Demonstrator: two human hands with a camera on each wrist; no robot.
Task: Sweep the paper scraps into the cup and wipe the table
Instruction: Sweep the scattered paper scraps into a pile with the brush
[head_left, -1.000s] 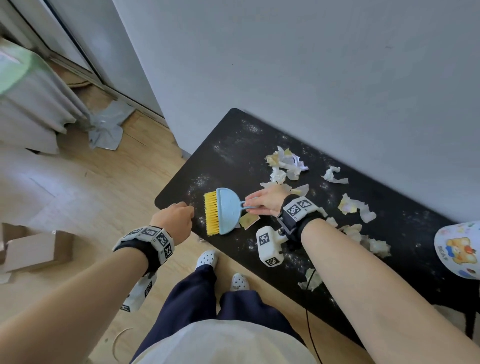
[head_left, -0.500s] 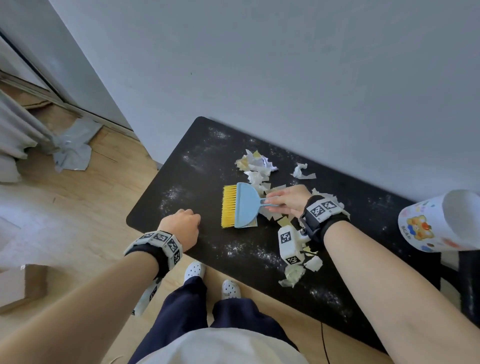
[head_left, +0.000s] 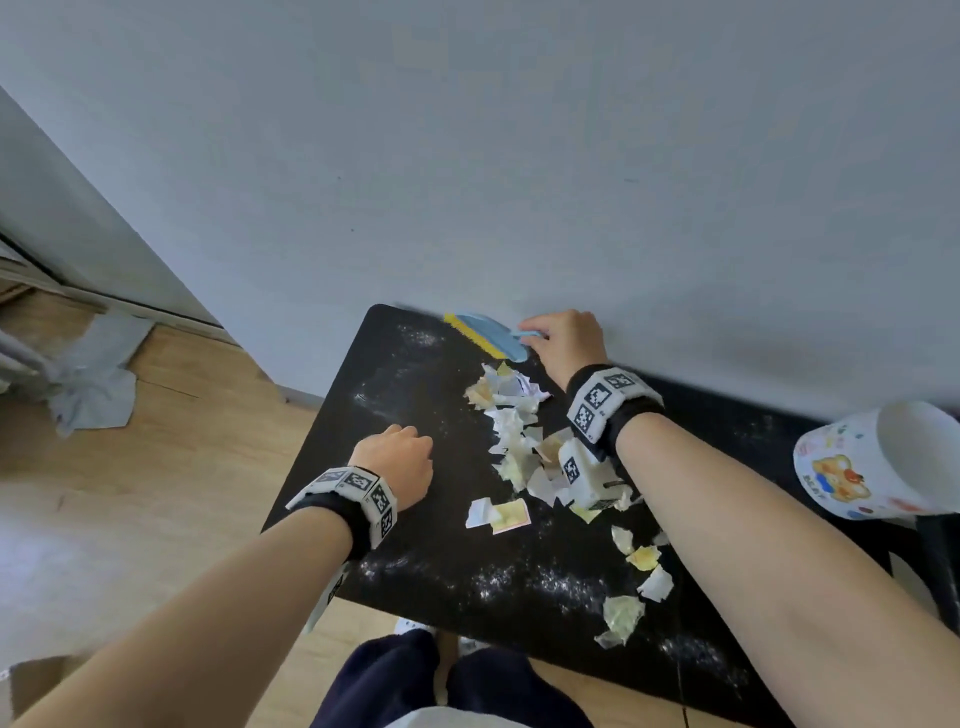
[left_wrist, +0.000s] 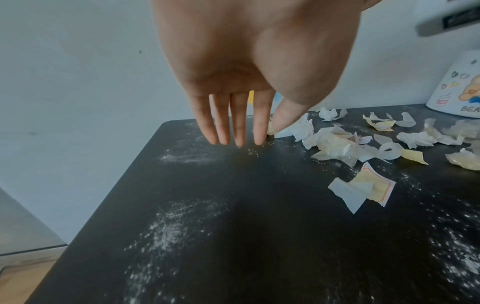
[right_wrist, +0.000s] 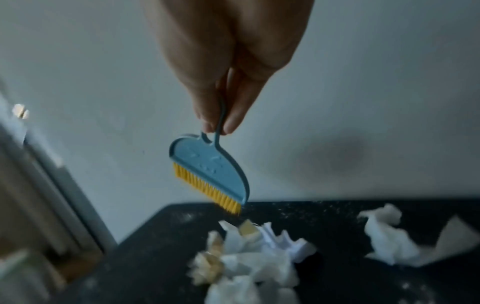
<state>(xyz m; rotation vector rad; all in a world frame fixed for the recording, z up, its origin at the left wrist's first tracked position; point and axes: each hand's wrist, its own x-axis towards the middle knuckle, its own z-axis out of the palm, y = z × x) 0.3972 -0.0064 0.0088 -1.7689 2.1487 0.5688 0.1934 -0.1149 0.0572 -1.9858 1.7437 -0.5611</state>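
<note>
My right hand (head_left: 563, 340) pinches the thin handle of a small blue brush (head_left: 491, 336) with yellow bristles (right_wrist: 206, 189), held at the far left corner of the black table (head_left: 415, 561) by the wall. White and yellow paper scraps (head_left: 514, 431) trail from below the brush to the front edge; they also show in the left wrist view as scraps (left_wrist: 335, 146). My left hand (head_left: 397, 465) hovers over the table's left part, fingers (left_wrist: 237, 125) straight and pointing down, holding nothing. A white printed cup (head_left: 878, 462) lies on its side at the right end, mouth facing me.
White powder (left_wrist: 168, 228) is smeared over the dark tabletop. A grey wall (head_left: 519, 156) runs right behind the table. Wooden floor (head_left: 156, 467) and a crumpled grey cloth (head_left: 96, 384) lie to the left. My legs (head_left: 415, 686) stand at the front edge.
My right hand has carried the brush from the table's middle back to the far corner by the wall. My left hand has moved over the table, fingers now straight.
</note>
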